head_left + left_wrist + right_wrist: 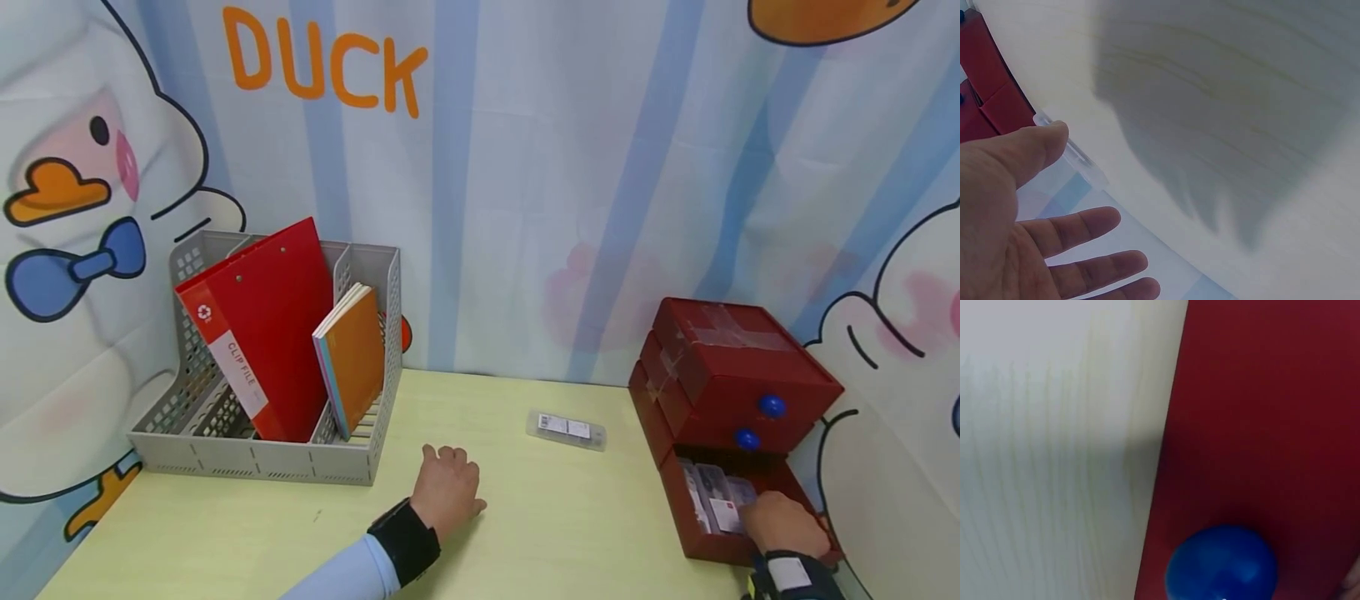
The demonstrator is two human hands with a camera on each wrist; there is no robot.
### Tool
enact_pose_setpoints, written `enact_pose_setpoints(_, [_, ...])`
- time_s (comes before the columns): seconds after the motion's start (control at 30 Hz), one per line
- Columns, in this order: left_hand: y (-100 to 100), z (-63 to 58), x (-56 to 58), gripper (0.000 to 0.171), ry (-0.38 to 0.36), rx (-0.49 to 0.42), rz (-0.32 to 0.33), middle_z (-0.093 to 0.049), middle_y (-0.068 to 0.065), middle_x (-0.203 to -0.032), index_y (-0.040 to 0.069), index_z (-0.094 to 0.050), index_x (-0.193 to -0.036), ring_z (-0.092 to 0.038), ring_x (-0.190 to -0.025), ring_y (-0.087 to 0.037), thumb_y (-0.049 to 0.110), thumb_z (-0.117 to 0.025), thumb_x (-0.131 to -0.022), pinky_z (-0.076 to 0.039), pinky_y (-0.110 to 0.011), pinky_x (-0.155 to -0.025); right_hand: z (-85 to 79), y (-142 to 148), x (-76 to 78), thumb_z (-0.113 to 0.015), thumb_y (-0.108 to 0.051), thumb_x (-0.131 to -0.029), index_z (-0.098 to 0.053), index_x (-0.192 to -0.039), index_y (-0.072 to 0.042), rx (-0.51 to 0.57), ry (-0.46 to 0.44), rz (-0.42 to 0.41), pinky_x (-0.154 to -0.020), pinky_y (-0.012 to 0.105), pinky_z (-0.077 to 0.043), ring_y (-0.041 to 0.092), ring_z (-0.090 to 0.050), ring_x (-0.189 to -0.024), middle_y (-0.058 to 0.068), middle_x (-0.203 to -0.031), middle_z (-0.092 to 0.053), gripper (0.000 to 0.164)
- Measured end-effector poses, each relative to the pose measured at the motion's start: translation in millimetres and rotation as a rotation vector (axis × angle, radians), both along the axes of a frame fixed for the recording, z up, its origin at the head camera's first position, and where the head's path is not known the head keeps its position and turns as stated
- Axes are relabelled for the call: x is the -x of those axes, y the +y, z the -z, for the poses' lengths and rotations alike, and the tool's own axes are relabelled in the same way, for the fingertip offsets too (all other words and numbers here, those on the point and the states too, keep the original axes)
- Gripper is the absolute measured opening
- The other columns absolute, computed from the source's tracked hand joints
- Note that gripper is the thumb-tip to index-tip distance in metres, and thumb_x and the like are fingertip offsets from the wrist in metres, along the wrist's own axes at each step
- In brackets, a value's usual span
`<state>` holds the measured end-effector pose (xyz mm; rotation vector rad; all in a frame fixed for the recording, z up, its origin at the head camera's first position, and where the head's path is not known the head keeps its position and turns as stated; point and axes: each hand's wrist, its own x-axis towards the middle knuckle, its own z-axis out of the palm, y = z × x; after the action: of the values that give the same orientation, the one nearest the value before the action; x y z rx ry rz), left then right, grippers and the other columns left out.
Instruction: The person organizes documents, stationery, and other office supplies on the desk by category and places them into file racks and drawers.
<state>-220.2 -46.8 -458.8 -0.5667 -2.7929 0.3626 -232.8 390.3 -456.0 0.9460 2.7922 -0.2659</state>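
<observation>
My left hand [448, 492] hovers over the table, fingers loosely spread and holding nothing. In the left wrist view its thumb overlaps a clear plastic case [1072, 150], the flat case [566, 430] with a white label that lies farther back on the table. Over the right part of the pulled-out bottom drawer [712, 546] is my right hand [787, 525]; its fingertips are hidden, and I cannot tell whether they grip anything. Beside it, inside the drawer, lie clear labelled cases [716, 492]. In the right wrist view the drawer's blue knob [1222, 565] shows on the red front, with a fingertip at the lower right edge.
The red drawer box [742, 358] has two upper drawers pushed in, each with a blue knob. At the left stands a grey file rack [255, 462] holding a red clip file [277, 350] and some notebooks [356, 358]. A duck-print curtain [525, 208] hangs behind the table.
</observation>
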Motion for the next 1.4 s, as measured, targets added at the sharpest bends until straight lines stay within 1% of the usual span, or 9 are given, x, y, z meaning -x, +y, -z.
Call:
enact_pose_setpoints(0.1, [-0.1, 0.2, -0.2, 0.047, -0.006, 0.006, -0.005, -0.067, -0.008, -0.092, 0.015, -0.071, -0.085, -0.064, -0.092, -0.028, 0.061, -0.074, -0.078, -0.048, -0.053, -0.087, -0.3, -2.6, -1.7, -0.055, -0.019, -0.092, -0.058, -0.097, 0.016, -0.003, 0.027, -0.018, -0.076, 0.053, -0.051, 0.039, -0.058, -0.079, 0.029, -0.087, -0.059, 0.035])
enact_pose_setpoints(0.27, [-1.2, 2.8, 0.2, 0.047, -0.01, 0.013, -0.01, -0.067, -0.008, -0.093, 0.015, -0.072, -0.086, -0.064, -0.093, -0.028, 0.062, -0.073, -0.078, -0.048, -0.053, -0.088, -6.7, -13.6, -2.1, -0.057, -0.017, -0.089, -0.063, -0.092, 0.013, 0.001, 0.119, -0.104, -0.07, 0.059, -0.05, 0.041, -0.06, -0.076, 0.03, -0.085, -0.061, 0.031])
enact_pose_setpoints(0.4, [-1.7, 2.4, -0.6, 0.047, -0.007, 0.005, -0.006, -0.067, -0.008, -0.093, 0.015, -0.071, -0.085, -0.064, -0.093, -0.028, 0.061, -0.074, -0.078, -0.048, -0.053, -0.087, -16.8, -25.9, -0.4, -0.052, -0.022, -0.094, -0.062, -0.094, 0.013, 0.025, 0.18, -0.186, -0.065, 0.06, -0.049, 0.042, -0.06, -0.076, 0.031, -0.087, -0.061, 0.037])
enact_pose_setpoints(0.53, [-1.6, 1.5, -1.5, 0.046, -0.006, -0.004, -0.008, -0.067, -0.008, -0.093, 0.015, -0.071, -0.085, -0.064, -0.093, -0.028, 0.06, -0.075, -0.078, -0.048, -0.053, -0.088, -27.1, -41.8, 1.4, -0.048, -0.026, -0.097, -0.062, -0.092, 0.011, 0.019, 0.251, -0.27, -0.06, 0.059, -0.048, 0.042, -0.059, -0.073, 0.029, -0.085, -0.061, 0.04])
enact_pose_setpoints(0.7, [-1.8, 1.6, -2.6, 0.048, 0.025, 0.029, -0.012, -0.067, -0.008, -0.092, 0.015, -0.071, -0.085, -0.064, -0.093, -0.027, 0.062, -0.074, -0.077, -0.049, -0.052, -0.087, -34.3, -69.2, 4.7, -0.05, -0.026, -0.097, -0.064, -0.095, 0.009, -0.021, 0.336, -0.326, -0.065, 0.065, -0.048, 0.044, -0.058, -0.076, 0.027, -0.086, -0.06, 0.038])
enact_pose_setpoints(0.83, [-1.9, 2.3, -2.5, 0.049, 0.034, 0.05, -0.011, -0.067, -0.008, -0.092, 0.015, -0.071, -0.086, -0.065, -0.093, -0.027, 0.064, -0.072, -0.078, -0.049, -0.052, -0.087, -34.9, -90.5, 10.6, -0.055, -0.024, -0.096, -0.065, -0.093, 0.007, -0.033, 0.362, -0.379, -0.065, 0.062, -0.049, 0.039, -0.057, -0.072, 0.021, -0.08, -0.059, 0.033])
enact_pose_setpoints(0.93, [-1.9, 2.2, -2.2, 0.048, 0.019, 0.043, -0.008, -0.067, -0.007, -0.092, 0.016, -0.071, -0.086, -0.064, -0.094, -0.027, 0.063, -0.072, -0.078, -0.049, -0.052, -0.087, -32.0, -104.2, 17.3, -0.059, -0.023, -0.095, -0.065, -0.096, 0.007, -0.03, 0.34, -0.429, -0.064, 0.059, -0.049, 0.035, -0.057, -0.07, 0.019, -0.08, -0.059, 0.031])
enact_pose_setpoints(1.2, [-8.5, 4.0, -0.7, 0.047, -0.023, 0.033, -0.033, -0.067, -0.007, -0.096, 0.017, -0.071, -0.089, -0.063, -0.096, -0.027, 0.063, -0.071, -0.079, -0.048, -0.052, -0.088, -7.0, -141.3, 47.7, -0.064, -0.021, -0.092, -0.062, -0.116, 0.01, 0.007, 0.246, -0.623, -0.081, 0.057, -0.052, 0.039, -0.061, -0.089, 0.026, -0.102, -0.062, 0.038])
enact_pose_setpoints(1.4, [-12.0, 4.8, 1.7, 0.049, -0.045, 0.064, -0.067, -0.067, -0.007, -0.098, 0.017, -0.072, -0.092, -0.063, -0.099, -0.027, 0.064, -0.069, -0.081, -0.048, -0.052, -0.09, 8.0, -163.6, 61.8, -0.062, -0.013, -0.09, -0.058, -0.125, 0.012, 0.05, 0.259, -0.664, -0.09, 0.059, -0.046, 0.043, -0.056, -0.101, 0.03, -0.116, -0.059, 0.043])
